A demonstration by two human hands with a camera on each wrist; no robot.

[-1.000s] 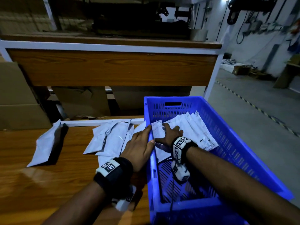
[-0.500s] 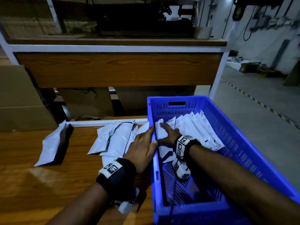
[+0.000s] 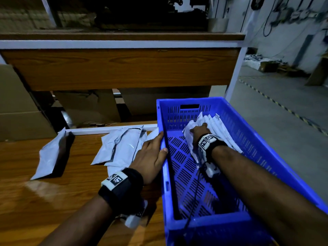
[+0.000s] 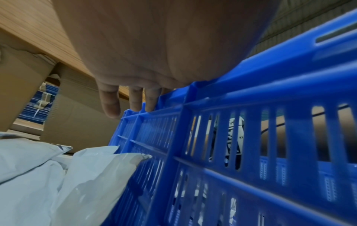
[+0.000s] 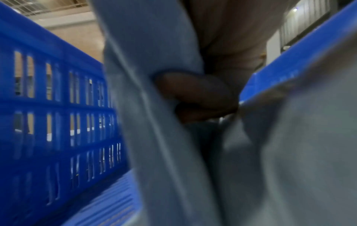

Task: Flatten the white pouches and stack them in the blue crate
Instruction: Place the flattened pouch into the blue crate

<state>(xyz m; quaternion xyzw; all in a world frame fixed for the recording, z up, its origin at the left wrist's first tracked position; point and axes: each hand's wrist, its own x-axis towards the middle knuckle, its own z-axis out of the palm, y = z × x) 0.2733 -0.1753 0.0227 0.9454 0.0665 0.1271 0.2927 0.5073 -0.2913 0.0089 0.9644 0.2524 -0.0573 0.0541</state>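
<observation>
White pouches (image 3: 212, 129) stand stacked on edge against the right wall of the blue crate (image 3: 252, 144). Right hand (image 3: 199, 131) is inside the crate, fingers curled around one pouch. Left hand (image 3: 150, 155) rests with straight fingers on the crate's left rim. Loose pouches (image 3: 120, 148) lie on the wooden table (image 3: 44, 201).

Crate (image 3: 236, 226) at 4 o'clock, on the table (image 3: 35, 201) at its right end. Stack of pouches (image 3: 218, 128) inside the crate, leaning toward its right wall, at 2 o'clock from the crate's middle. Right hand (image 3: 199, 131) on the stack's left face. Left hand (image 3: 150, 155) on the crate's left rim. Loose pouches (image 3: 122, 146) on the table at 9 o'clock from the crate, touching its wall. Single pouch (image 3: 49, 155) farther toward 9. Boxes (image 3: 16, 110) at 10 o'clock, behind the table, under the shelf (image 3: 120, 68) at 12.
</observation>
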